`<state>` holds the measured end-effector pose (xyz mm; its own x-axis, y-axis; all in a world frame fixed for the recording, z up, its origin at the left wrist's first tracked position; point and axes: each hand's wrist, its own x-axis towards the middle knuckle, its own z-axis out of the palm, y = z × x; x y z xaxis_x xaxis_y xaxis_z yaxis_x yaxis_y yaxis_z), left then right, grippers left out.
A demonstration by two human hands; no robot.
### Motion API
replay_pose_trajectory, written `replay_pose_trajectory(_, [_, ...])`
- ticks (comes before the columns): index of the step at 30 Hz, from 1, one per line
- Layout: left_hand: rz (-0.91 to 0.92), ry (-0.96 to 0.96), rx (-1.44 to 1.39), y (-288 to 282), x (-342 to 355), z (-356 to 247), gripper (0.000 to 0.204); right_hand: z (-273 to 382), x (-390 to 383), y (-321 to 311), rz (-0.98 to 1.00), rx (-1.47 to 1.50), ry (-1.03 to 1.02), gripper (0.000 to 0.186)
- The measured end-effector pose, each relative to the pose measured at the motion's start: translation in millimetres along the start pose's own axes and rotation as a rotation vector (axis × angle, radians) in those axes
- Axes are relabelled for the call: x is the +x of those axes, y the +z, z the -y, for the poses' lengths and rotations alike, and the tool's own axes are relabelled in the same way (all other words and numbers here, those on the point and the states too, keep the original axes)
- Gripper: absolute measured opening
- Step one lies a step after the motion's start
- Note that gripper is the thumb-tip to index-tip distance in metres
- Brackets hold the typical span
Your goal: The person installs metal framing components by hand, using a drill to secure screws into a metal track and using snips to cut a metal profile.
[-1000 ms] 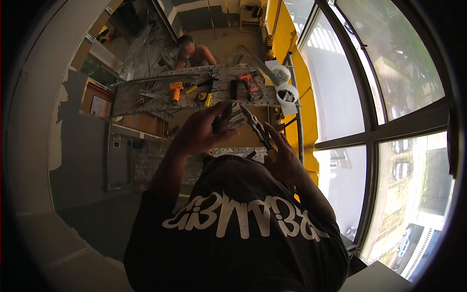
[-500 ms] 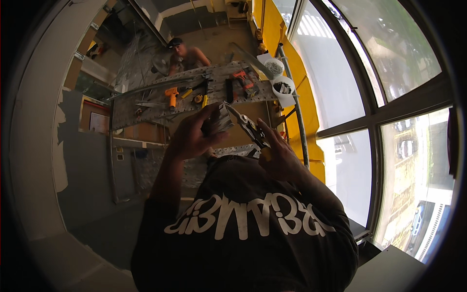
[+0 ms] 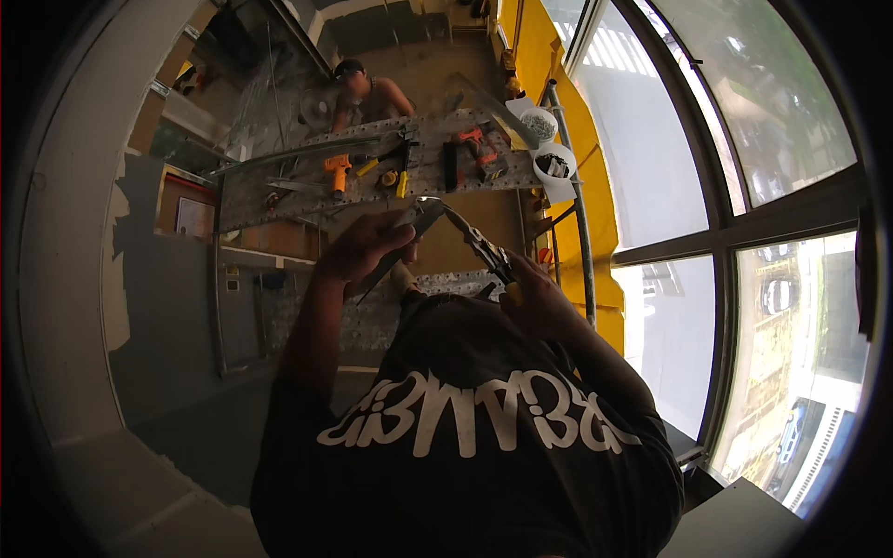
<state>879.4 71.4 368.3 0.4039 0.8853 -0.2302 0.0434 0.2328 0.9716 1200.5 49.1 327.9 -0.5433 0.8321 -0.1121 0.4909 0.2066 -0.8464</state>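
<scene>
My left hand is closed around a short strip of grey sheet metal, tilted so that one end points up and to the right. In my right hand is a pair of metal snips, held by the handles. The tip of the snips reaches to the upper end of the metal strip. Whether the blades grip the metal is too small to tell. Both hands are in front of my chest, short of the perforated platform.
On the platform lie an orange drill, a red-and-black drill, a tape measure and long metal profiles. Two white buckets stand by a scaffold pole at right. Another person is beyond the platform. Windows fill the right side.
The metal strip has turned in my left hand, from its ridged side to a narrower side. The snips remain by its upper end. The whole view has shifted slightly.
</scene>
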Motion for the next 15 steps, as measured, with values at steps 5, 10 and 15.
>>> replay_pose_trajectory(5, [-0.035, -0.008, 0.103, 3, -4, -1, 0.036, 4, 6, -4, 0.026, -0.018, -0.052, 0.062])
replay_pose_trajectory(10, [-0.012, -0.024, 0.103, -19, -8, 2, 0.046, 7, 7, -5, 0.074, -0.021, -0.049, 0.06])
replay_pose_trajectory(15, [0.208, -0.157, -0.295, -37, -4, 15, 0.055, 4, 10, 2, 0.204, -0.003, 0.023, 0.062])
